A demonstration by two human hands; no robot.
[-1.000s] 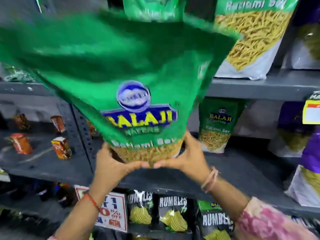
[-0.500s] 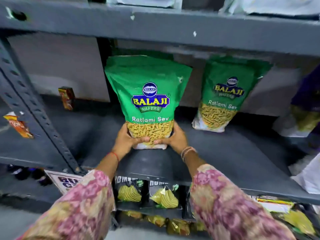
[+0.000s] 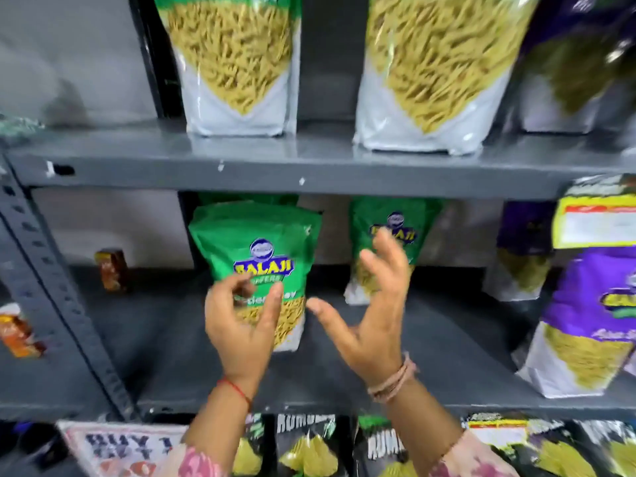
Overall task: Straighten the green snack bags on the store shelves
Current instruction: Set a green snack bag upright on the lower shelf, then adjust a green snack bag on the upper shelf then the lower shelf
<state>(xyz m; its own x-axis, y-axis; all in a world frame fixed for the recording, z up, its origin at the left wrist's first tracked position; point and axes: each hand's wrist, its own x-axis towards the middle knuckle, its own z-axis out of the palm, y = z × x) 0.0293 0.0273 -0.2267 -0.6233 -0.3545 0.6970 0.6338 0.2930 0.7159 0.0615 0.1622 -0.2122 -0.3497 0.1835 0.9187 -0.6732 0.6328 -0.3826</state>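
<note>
A green bag (image 3: 256, 256) marked "Balaji" stands upright near the centre of a grey middle shelf (image 3: 447, 352), with yellow sev showing through its clear lower part. Nothing grips it. A second green bag (image 3: 392, 215) of the same kind stands at its 3 o'clock, further back on the same shelf, leaning a little and partly hidden.

Both hands are raised in front of the shelf, empty. The left hand (image 3: 241, 325) is at 6 o'clock from the first bag, overlapping its lower left corner in the view; its fingers curl loosely and hold nothing, and whether they touch the bag cannot be told. A red thread circles that wrist. The right hand (image 3: 371, 321) is at about 4 o'clock from the first bag, open with fingers spread, palm turned toward the left hand, its fingertips (image 3: 387, 241) in front of the second bag. Pale bangles sit on that wrist, and flowered sleeves show at the bottom edge.

At 3 o'clock, at the right end of the shelf, stands a purple bag (image 3: 595, 321), with another behind it. At 9 o'clock, a small brown packet (image 3: 112, 270) stands near the back wall.

At 12 o'clock, on the upper shelf (image 3: 309, 166), two large bags (image 3: 237, 63) stand side by side, their tops cut off by the frame. At 6 o'clock, below the middle shelf, dark packets (image 3: 306, 449) hang in a row, beside a printed sign (image 3: 120, 449) at 7 o'clock.
</note>
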